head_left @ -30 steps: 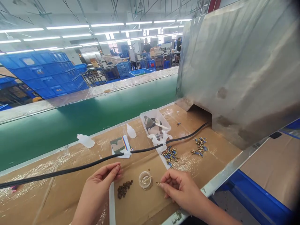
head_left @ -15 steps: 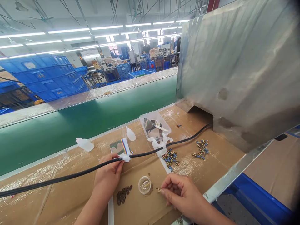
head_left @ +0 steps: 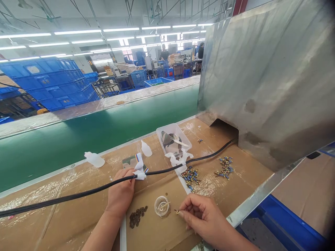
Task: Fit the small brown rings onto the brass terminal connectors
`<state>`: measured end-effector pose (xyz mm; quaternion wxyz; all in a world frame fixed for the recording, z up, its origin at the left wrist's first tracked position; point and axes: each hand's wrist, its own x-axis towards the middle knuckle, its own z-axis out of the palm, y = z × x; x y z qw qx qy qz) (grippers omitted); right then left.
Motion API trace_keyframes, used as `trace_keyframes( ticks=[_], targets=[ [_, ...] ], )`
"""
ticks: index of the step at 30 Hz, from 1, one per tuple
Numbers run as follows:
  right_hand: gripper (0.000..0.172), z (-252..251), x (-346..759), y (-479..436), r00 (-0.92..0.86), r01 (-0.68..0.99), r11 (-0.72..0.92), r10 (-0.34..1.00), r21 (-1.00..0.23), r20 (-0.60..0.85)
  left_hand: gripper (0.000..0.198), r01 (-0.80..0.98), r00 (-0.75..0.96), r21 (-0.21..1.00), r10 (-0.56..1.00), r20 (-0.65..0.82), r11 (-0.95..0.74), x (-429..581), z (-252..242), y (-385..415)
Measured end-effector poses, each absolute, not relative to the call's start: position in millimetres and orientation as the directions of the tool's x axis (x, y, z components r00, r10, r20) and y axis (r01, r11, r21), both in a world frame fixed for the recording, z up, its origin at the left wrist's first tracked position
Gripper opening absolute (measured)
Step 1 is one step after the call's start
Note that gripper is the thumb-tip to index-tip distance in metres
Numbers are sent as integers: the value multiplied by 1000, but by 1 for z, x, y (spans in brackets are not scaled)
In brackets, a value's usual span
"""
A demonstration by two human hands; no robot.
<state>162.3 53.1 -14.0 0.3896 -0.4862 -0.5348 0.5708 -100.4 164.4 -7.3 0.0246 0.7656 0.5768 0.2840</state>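
My left hand (head_left: 121, 190) lies under the black cable (head_left: 104, 186), beside a white wrap on it and a camouflage piece (head_left: 129, 162) with a striped white strip (head_left: 139, 162). Its fingertips are hidden behind the cable. My right hand (head_left: 200, 214) pinches a tiny yellowish part (head_left: 177, 212) between thumb and forefinger, just right of a small round cup (head_left: 161, 206) with a thin stick in it. Dark round discs (head_left: 137, 217) are heaped left of the cup. Small blue and yellow parts (head_left: 191, 177) lie in a pile beyond my right hand.
A clear tray (head_left: 174, 139) holds camouflage cloth and a light tool. Two white squeeze bottles (head_left: 94, 160) lie near the green belt (head_left: 104, 125). A second pile of small parts (head_left: 225, 167) sits by the metal hood (head_left: 261, 87). People are visible far back.
My left hand's fingers have shifted from near the white wrap to farther behind the cable, and the striped strip has bent over. My right hand remains nearly still with the small part.
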Motion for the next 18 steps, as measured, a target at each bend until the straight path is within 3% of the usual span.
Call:
trace_keyframes(
  ticks=[6,13,18],
  targets=[
    [11,-14,162,53,-202,72,-120,970,-990,-132,33,902,161,305,894,418,-305,-102,-6,161],
    [11,-14,162,54,-201,67,-132,969,-989,-143,22,879,297,260,885,360,-401,-103,9,145],
    [16,-14,164,53,-207,51,-146,966,-988,-154,25,914,174,271,896,409,-301,-110,23,110]
  ],
)
